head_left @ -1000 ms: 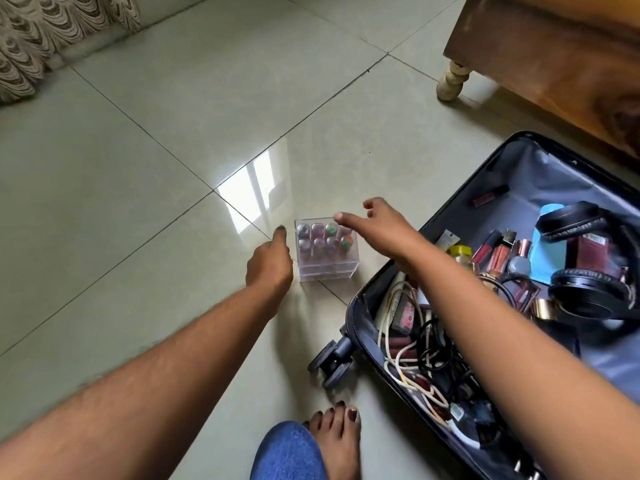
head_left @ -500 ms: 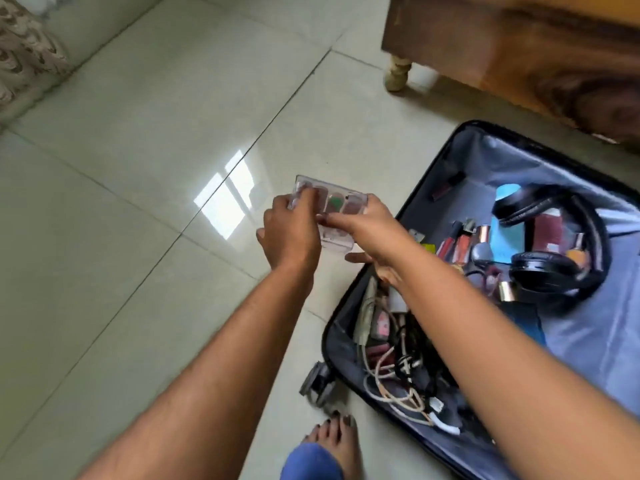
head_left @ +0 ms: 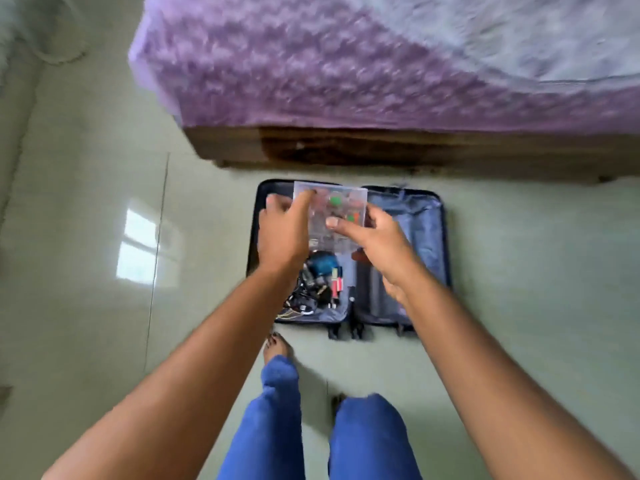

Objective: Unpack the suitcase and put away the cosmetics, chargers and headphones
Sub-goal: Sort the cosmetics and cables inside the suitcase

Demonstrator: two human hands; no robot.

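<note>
Head view, item one: clear box point(head_left: 341, 209) of small cosmetics, lifted since a second ago, when it stood on the tile floor point(head_left: 86, 237) beside the suitcase point(head_left: 408, 258) with your hands only reaching for it. You now hold it in the air above the open case. Your left hand point(head_left: 282, 233) grasps its left side, fingers curled over the near wall; your right hand point(head_left: 375, 242) grips the right side, thumb pressed on the top face. Coloured caps, green and red, show through the plastic; blur hides finer detail.

Item two: viewpoint. You appear to have risen from a crouch to standing, so the case lies far below, both halves spread flat. Judged from this, the box is on its way to storage and the first cosmetics are nearly dealt with.

Item three: remaining contents. Left half of the case holds a dark tangle of cables point(head_left: 304, 299), a blue item point(head_left: 323, 266) and small reddish tubes point(head_left: 337, 285); the headphones cannot be made out at this blur. Right half shows only grey lining. Most of the task is still to do.

Item four: room. Pale glossy tiles with a window reflection point(head_left: 136, 251) to the left. Wooden bed frame point(head_left: 381, 150) just beyond the case, covered by a purple textured spread point(head_left: 346, 71). Your legs in blue trousers point(head_left: 277, 427) and bare feet stand near the case wheels.
</note>
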